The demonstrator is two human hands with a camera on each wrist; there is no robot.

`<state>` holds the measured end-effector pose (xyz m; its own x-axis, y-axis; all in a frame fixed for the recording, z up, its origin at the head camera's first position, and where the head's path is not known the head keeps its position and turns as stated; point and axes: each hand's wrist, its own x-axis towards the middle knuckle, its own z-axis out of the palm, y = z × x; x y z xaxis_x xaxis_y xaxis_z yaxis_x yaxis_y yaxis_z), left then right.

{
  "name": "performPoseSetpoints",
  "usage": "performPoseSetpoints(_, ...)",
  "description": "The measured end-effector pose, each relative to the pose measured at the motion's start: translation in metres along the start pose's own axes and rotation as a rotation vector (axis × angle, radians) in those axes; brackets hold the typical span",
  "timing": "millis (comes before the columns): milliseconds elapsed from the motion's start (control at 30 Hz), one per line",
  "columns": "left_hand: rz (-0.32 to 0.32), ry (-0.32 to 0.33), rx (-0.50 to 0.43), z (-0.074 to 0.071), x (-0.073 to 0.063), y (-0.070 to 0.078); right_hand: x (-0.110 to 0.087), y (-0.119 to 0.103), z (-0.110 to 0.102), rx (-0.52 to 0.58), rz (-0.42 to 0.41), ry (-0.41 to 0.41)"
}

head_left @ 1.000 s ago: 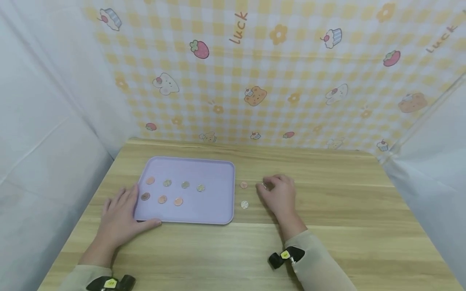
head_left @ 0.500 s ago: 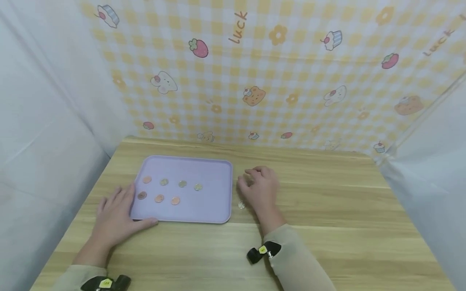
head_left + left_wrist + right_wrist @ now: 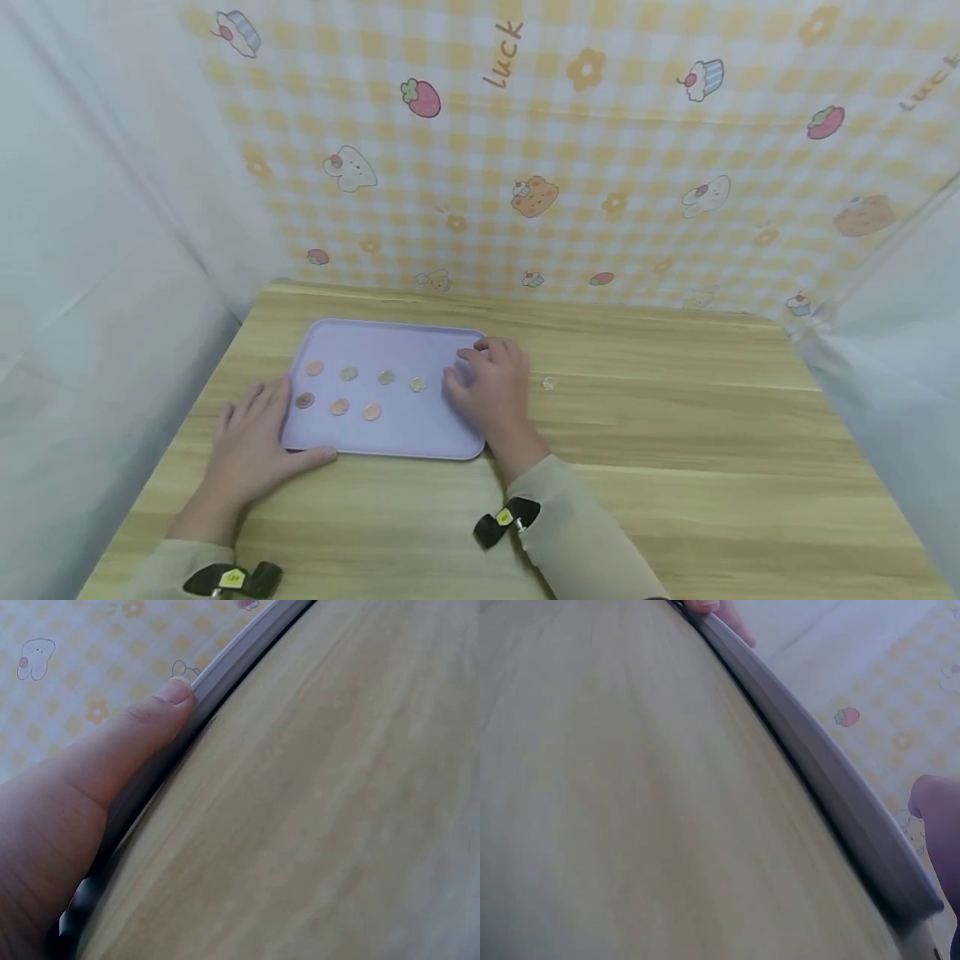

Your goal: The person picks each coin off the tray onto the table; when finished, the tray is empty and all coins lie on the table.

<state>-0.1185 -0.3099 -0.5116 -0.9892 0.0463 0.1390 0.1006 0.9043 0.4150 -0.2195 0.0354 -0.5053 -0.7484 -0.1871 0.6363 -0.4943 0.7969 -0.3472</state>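
My left hand (image 3: 251,437) rests against the left side of the lilac tray (image 3: 442,433), its thumb lying along the near rim. The left wrist view shows that thumb (image 3: 142,727) touching the rim. Above the tray's right end is my right hand (image 3: 491,392), fingers loosely bent, with a gap between thumb and forefinger and nothing seen in it. Closest to its fingertips lies a silver coin (image 3: 417,384). More silver coins (image 3: 386,377) and copper coins (image 3: 372,412) lie in two rows in the tray. A silver coin (image 3: 548,383) lies on the table right of the hand.
The wooden table (image 3: 675,467) reaches to a yellow checked cloth (image 3: 600,167) at the back. White cloth walls (image 3: 90,333) stand at both sides. My right hand and wrist cover the strip beside the tray's right rim.
My right hand has moved left from the table to above the tray, uncovering the silver coin. Two coins beside the tray are now hidden behind it. My left hand stays put.
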Motion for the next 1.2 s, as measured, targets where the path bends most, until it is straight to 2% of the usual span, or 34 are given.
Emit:
performPoseSetpoints(267,0.001,-0.001,0.002,0.001,0.001,-0.001,0.004,-0.021,0.011,-0.066,-0.068,-0.068)
performPoseSetpoints(500,0.003,0.001,0.004,0.001,0.000,0.000,0.003,-0.028,0.015,-0.092,-0.158,-0.342)
performPoseSetpoints(633,0.005,0.004,0.007,0.001,-0.001,0.001,0.003,-0.030,0.014,-0.119,-0.173,-0.434)
performPoseSetpoints(833,0.007,0.004,0.013,0.001,0.000,0.001,0.004,-0.031,0.014,-0.127,-0.124,-0.487)
performPoseSetpoints(1200,0.006,0.004,0.013,0.000,-0.001,0.001,0.009,-0.028,0.018,-0.016,-0.005,-0.544)
